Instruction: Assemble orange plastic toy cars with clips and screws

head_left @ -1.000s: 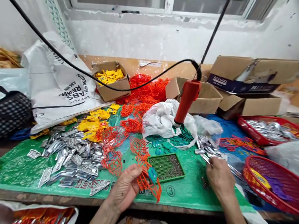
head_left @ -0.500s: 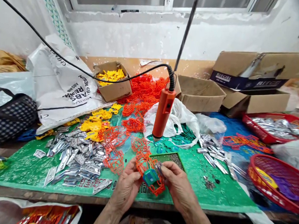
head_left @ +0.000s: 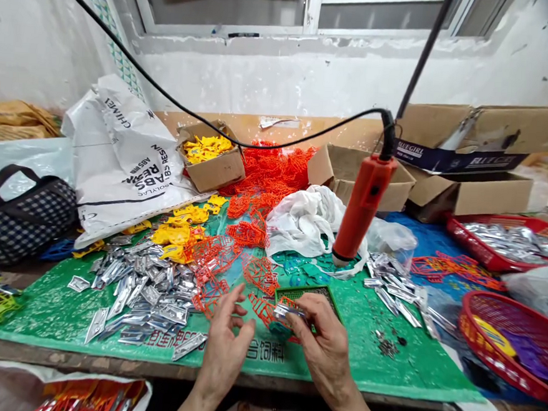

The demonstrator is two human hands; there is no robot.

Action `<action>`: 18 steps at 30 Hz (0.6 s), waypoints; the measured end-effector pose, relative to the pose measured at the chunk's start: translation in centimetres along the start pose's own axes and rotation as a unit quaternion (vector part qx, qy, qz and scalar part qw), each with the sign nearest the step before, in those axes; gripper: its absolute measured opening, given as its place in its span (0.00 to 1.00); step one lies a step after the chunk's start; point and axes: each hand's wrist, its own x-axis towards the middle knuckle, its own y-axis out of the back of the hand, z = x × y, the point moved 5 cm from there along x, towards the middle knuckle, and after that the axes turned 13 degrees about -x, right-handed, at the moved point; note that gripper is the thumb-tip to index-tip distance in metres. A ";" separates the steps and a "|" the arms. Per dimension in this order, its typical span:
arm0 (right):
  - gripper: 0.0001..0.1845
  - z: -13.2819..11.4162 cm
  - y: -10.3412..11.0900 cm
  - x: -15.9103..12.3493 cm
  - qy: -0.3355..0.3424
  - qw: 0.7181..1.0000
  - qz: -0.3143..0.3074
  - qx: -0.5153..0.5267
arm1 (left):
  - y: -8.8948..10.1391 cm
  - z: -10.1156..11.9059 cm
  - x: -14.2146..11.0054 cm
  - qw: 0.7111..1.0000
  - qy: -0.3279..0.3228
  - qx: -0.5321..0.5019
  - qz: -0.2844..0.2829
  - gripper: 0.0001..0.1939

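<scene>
My left hand (head_left: 228, 335) is raised over the green sheet with its fingers apart and nothing in it. Between the thumb and fingers of my right hand (head_left: 324, 342) is a small shiny silver part (head_left: 284, 311). Beneath that part, an orange lattice frame (head_left: 262, 308) and a teal piece (head_left: 279, 330) show, partly covered by my right hand. Whether the fingers also touch these two, I cannot tell. An orange-red electric screwdriver (head_left: 364, 208) hangs tilted from its cable, behind my right hand. Just beyond my fingers lies a green tray of small screws (head_left: 296, 290).
Silver parts (head_left: 148, 300) are heaped on the left, beside yellow parts (head_left: 178, 230). A large orange pile (head_left: 276, 171) lies at the back near cardboard boxes (head_left: 215, 170). A white plastic bag (head_left: 301, 223) sits mid-table. Red baskets (head_left: 469, 332) stand at the right.
My left hand has let go of the orange frame and opened. The frame with its teal piece is lower, and the silver part now shows in my right hand. The screwdriver has swung right.
</scene>
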 end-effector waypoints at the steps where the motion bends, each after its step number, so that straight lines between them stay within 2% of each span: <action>1: 0.07 -0.4 0.1 0.1 0.027 1.000 0.000 -0.010 | 0.4 1.1 -0.2 0.999 -0.047 0.022 0.017 0.25; 2: 0.08 -0.9 0.2 0.2 0.050 0.999 -0.001 -0.014 | 0.4 2.2 -0.4 0.997 -0.076 0.032 0.005 0.24; 3: 0.09 -1.4 0.2 0.2 0.070 0.997 -0.006 -0.016 | 0.1 2.9 -0.6 0.995 -0.078 0.039 -0.038 0.22; 7: 0.14 -3.2 -0.1 -0.1 0.155 0.987 -0.033 -0.034 | -2.2 3.6 -0.7 0.971 0.043 0.027 -0.234 0.18; 9: 0.16 -3.7 -0.2 -0.4 0.193 0.979 -0.034 -0.048 | -3.0 3.1 -0.5 0.948 0.115 -0.003 -0.298 0.11; 11: 0.17 -3.7 -0.1 -0.8 0.222 0.972 -0.022 -0.073 | -3.2 2.6 -0.2 0.938 0.138 -0.018 -0.317 0.09; 15: 0.15 -3.2 1.2 -0.9 0.222 0.956 0.028 -0.191 | -3.4 2.7 -0.5 0.951 0.095 -0.018 -0.293 0.09; 18: 0.08 -2.7 1.9 -0.7 0.200 0.951 0.000 -0.234 | -3.6 3.0 -1.1 0.960 0.056 -0.008 -0.274 0.10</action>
